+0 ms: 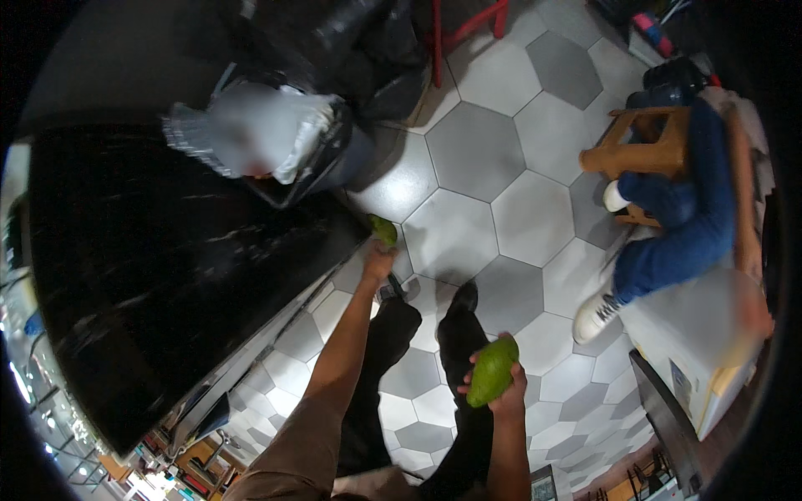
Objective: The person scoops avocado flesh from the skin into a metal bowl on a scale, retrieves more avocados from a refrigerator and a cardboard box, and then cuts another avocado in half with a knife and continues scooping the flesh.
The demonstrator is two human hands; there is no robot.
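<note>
My right hand (510, 391) holds a large green fruit (494, 372), avocado-like in shape, palm up in front of my right leg. Its fingers wrap around the sides and the upper face shows. Farther forward on the left, my left hand (378, 260) grips a second green fruit (383, 230) beside the corner of a black marbled counter (188, 269). Only part of that fruit shows. Below my hands are my dark trousers and the grey and white hexagonal floor tiles (476, 150).
A dark bin (351, 156) with a plastic liner stands beyond the counter corner, near black plastic bags (376, 56) and a red metal frame (437, 44). On the right, a person in jeans (664, 263) and white shoes is beside a tan plastic stool (645, 141).
</note>
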